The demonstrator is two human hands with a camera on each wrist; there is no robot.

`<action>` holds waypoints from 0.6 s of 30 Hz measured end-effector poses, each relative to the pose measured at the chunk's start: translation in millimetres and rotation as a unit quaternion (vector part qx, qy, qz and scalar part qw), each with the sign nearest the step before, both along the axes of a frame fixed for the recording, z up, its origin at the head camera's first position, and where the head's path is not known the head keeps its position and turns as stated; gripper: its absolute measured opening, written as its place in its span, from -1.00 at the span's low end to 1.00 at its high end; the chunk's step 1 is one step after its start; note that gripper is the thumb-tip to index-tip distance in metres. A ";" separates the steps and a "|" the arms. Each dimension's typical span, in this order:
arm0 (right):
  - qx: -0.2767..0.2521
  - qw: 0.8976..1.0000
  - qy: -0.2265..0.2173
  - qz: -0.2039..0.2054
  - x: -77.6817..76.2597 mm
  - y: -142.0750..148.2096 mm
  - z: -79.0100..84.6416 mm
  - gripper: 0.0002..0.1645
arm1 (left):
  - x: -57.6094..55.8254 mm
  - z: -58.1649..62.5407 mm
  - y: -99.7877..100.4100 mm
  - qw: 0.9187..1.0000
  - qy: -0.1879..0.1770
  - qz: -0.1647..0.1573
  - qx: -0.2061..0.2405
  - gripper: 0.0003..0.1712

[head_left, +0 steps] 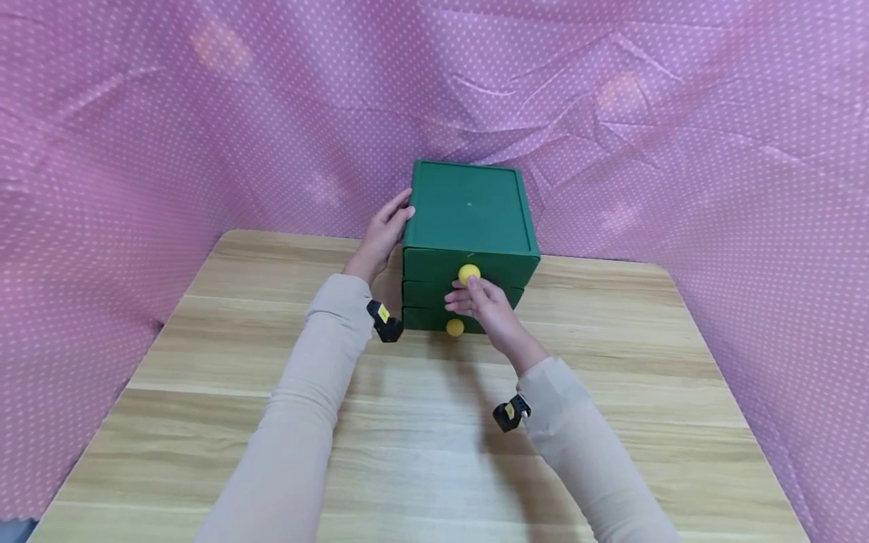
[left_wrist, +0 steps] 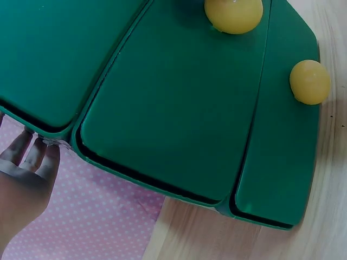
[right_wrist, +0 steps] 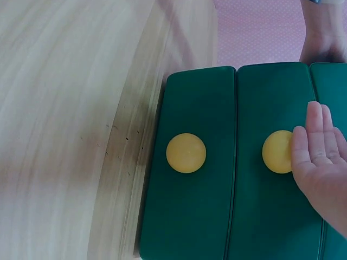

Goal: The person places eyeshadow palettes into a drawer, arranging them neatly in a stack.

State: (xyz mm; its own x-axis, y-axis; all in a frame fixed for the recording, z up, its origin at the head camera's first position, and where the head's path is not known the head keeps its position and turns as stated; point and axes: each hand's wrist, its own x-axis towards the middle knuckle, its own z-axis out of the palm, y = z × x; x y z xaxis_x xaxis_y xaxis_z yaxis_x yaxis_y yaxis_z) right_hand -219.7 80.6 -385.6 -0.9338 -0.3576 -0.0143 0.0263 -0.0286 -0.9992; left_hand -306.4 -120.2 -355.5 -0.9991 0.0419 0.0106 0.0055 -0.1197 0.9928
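A green drawer box (head_left: 471, 207) with stacked drawers stands at the back of the table. Its top yellow knob (head_left: 469, 273) has the thumb of my right hand (head_left: 492, 313) against it in the head view. The right fingers extend past the knob, fairly straight, in the right wrist view, where the hand hides the top knob. The middle knob (right_wrist: 277, 151) and bottom knob (right_wrist: 186, 153) show there. With fingers extended, my left hand (head_left: 380, 237) rests against the box's left side; its fingertips are partly hidden behind the edge in the left wrist view.
The box stands on a light wooden table (head_left: 407, 452), near its back edge. Pink dotted cloth (head_left: 326, 113) hangs behind and on both sides. A small black device sits at each wrist, over beige sleeves (head_left: 299, 407).
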 end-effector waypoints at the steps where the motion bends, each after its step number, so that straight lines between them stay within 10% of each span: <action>1: 0.000 1.000 -0.002 0.000 -0.3 -0.1 0.5 -0.36 | -0.6 -0.6 0.2 1.000 0.001 0.001 -0.002 -0.53; 18: 0.046 0.999 -0.026 -0.002 0.0 -1.0 10.4 -0.30 | -3.2 2.3 0.9 1.000 -0.005 0.005 0.001 -0.52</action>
